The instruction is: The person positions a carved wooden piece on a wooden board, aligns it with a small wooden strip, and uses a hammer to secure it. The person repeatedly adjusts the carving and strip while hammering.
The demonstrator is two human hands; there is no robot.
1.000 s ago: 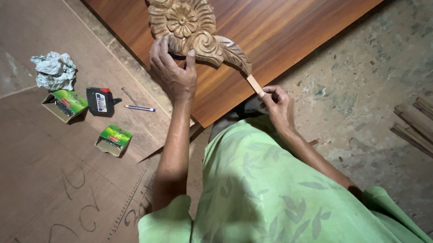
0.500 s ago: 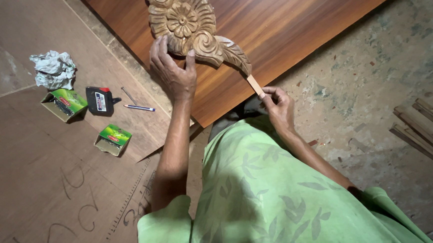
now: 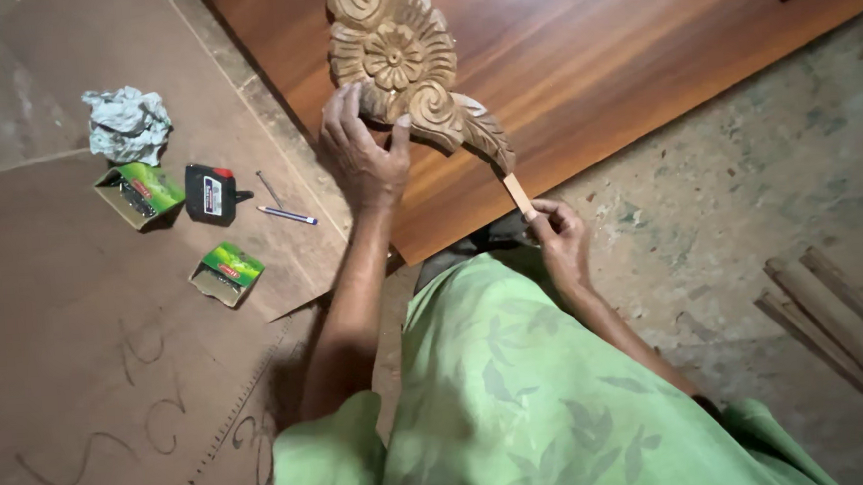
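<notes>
Left hand (image 3: 362, 162) reaches out on a straight arm, fingers curled in a firm grip. Right hand (image 3: 559, 240) sits closer in, elbow bent, fingertips pinched together.

Crumpled paper (image 3: 127, 123), two green boxes (image 3: 139, 193), black tape measure (image 3: 211, 193), pen (image 3: 287, 215), wooden sticks (image 3: 841, 332)

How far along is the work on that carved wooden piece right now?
Done: the carved ornament already shows a finished flower and scrolls. In hand: the left hand steadies it on the wooden panel, while the right hand holds a small flat strip at its lower tip. Left: cannot tell; how much of the edge is worked is not visible.
</notes>
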